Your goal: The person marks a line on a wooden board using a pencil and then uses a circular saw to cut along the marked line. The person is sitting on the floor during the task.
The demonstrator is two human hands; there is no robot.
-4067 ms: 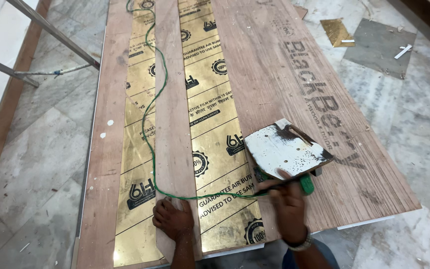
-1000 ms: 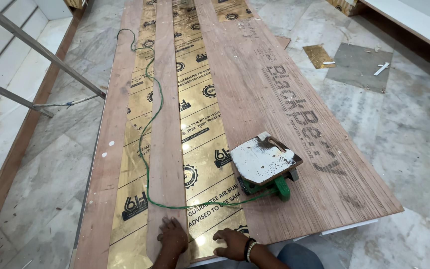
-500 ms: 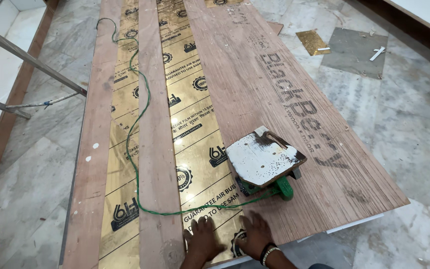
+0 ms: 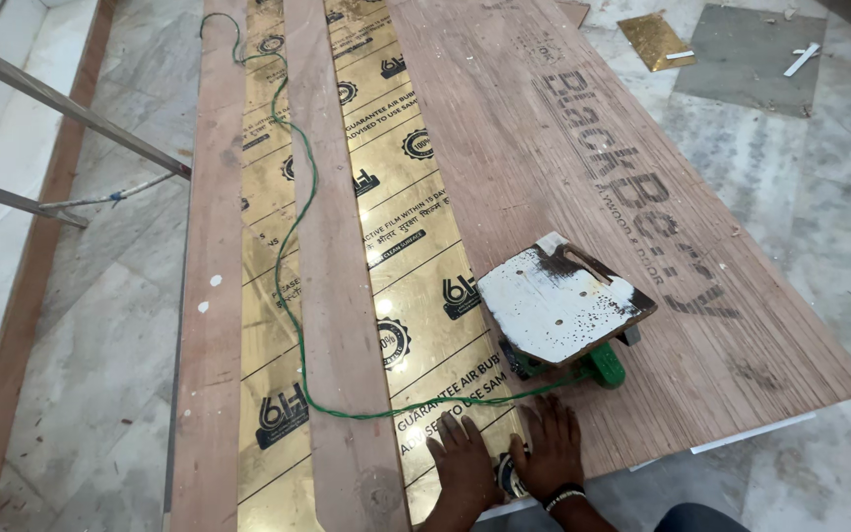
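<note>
Both hands lie flat, palms down and side by side, on the near end of the gold laminate sheet (image 4: pixel 416 266), holding nothing. The left hand (image 4: pixel 463 463) has its fingers spread and pressed on the film; the right hand (image 4: pixel 547 448), with a dark band at the wrist, sits just beside it, thumbs nearly touching, its fingertips close to the green cord (image 4: pixel 297 246).

The gold laminate sheet runs lengthwise away from the person, its long axis going from the bottom edge up to the top of the view, tilted slightly leftward at the far end. It is glossy and golden, covered with a protective film bearing black printed emblems and lines of text. A long, narrow wooden strip (image 4: pixel 337 276) lies on top of it along the same axis, splitting the gold into two bands. Another wooden strip (image 4: pixel 211 296) borders it on the left, and a wide plywood board (image 4: pixel 583 128) overlaps its right edge.

Just ahead of the right hand, a green power tool (image 4: pixel 568 315) rests upturned, its worn white base plate facing up, straddling the sheet and the plywood. Its cord loops across the sheet and trails away. Everything lies on a marble floor (image 4: pixel 91 365).
</note>
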